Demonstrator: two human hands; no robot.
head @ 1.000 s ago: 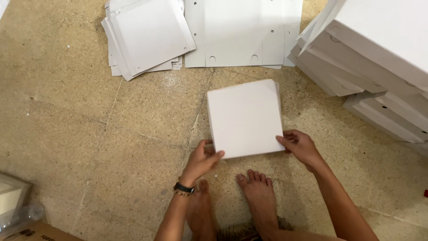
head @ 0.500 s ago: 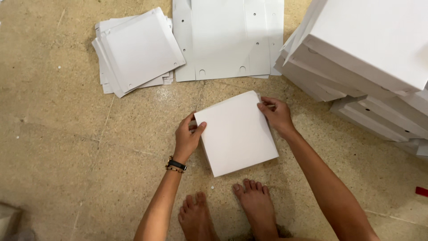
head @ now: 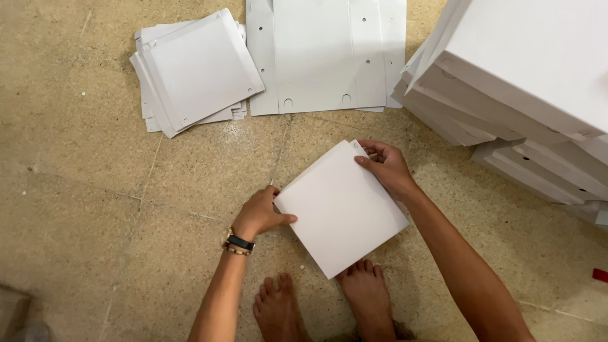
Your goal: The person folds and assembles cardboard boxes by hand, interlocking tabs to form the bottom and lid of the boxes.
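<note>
Item in hand: square white cardboard box point(head: 342, 206), low over the floor by my feet, both my hands' fingers gripping its edges—left hand point(head: 259, 215), right hand point(head: 386, 168)—finished white boxes point(head: 525, 82) stacked right, flat white blanks point(head: 196, 69) unfolded

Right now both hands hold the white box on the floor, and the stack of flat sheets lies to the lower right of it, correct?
Not quite. In the head view both hands do hold the white box, but the stack of flat sheets lies to its upper left.
</note>
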